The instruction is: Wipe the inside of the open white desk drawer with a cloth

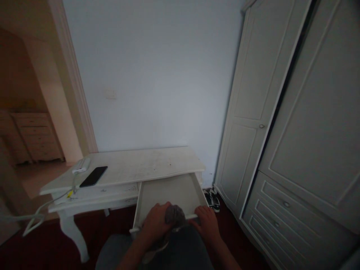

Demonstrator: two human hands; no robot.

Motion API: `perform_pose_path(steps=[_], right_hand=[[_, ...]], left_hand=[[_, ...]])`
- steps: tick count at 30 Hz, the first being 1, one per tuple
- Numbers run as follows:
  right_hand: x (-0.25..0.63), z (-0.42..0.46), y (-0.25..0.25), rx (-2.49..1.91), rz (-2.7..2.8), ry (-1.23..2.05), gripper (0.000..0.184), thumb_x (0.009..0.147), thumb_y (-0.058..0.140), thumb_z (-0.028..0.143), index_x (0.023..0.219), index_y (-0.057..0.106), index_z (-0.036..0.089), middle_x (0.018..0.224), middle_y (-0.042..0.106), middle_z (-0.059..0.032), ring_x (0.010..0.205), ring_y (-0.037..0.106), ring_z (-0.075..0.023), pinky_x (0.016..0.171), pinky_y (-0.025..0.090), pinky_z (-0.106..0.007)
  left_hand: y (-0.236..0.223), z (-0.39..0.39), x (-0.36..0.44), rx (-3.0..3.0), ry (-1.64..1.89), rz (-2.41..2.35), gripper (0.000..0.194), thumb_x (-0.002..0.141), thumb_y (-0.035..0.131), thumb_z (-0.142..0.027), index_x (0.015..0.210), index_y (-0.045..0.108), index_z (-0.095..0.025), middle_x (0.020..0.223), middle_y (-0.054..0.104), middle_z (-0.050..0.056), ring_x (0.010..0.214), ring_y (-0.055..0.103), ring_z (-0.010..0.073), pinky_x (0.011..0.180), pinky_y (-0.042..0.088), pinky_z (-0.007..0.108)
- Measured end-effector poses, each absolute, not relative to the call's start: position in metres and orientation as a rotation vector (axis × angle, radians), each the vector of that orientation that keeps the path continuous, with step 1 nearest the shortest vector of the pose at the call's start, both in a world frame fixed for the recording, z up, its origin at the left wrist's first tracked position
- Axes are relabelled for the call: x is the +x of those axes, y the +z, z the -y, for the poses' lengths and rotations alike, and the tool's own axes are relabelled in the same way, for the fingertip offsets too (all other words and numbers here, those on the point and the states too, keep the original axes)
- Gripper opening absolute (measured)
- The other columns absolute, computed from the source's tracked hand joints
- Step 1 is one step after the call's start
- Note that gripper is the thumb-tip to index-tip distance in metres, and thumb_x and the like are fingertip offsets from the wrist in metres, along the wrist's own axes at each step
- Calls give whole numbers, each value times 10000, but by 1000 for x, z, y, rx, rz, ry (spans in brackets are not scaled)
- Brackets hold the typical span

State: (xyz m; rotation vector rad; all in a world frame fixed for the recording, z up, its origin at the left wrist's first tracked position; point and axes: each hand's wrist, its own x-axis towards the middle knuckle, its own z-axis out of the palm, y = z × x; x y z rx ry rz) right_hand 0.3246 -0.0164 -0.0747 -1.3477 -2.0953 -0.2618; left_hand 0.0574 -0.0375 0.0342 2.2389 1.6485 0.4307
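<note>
A white drawer (168, 189) is pulled out of the white table (152, 161) toward me, and its inside looks bare. My left hand (158, 222) is closed on a bunched grey-brown cloth (174, 215) at the drawer's front. A paler part hangs below that hand, too dim to tell whether it belongs to the cloth. My right hand (207, 221) is wrapped over the drawer's front edge near its right corner. The thumb lies toward my lap, and the drawer front is mostly hidden by my hands and legs.
A black phone (93, 176) lies on the table's left end, near a white plug block (81, 165) with a cable (36, 216) trailing off left. Dark shoes (212, 200) stand on the red floor between table and grey wardrobe (247, 123). At left is a doorway.
</note>
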Motion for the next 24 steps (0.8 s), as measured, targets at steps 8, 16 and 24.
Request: perform_pose_path(steps=[8,16,24], right_hand=[[327,16,-79,-1330,2123,-193,194,975,642,417,925,610,232,924,677,-35,893,579,-252,822,301,-384],[323,18,-75,-1360,2069,-248,368,949,713,590,899,589,246,910,682,-18,895,595,-254,842,323,-386],[322,19,-72,-1369,2080,-305,350,990,659,569,890,586,242,904,691,-30,887,606,-251,824,324,-386]], left_hand=[[16,34,107,2255,568,-1534,379,811,660,-377,1180,682,-295,1198,761,48,1134,634,283,1033,426,370],[24,51,19,2134,502,-1724,439,847,643,-452,1260,683,-310,1146,770,58,1089,683,271,942,476,338],[5,71,-31,2167,420,-2008,571,813,562,-236,1372,642,-326,1316,741,40,1199,642,284,1020,456,377]])
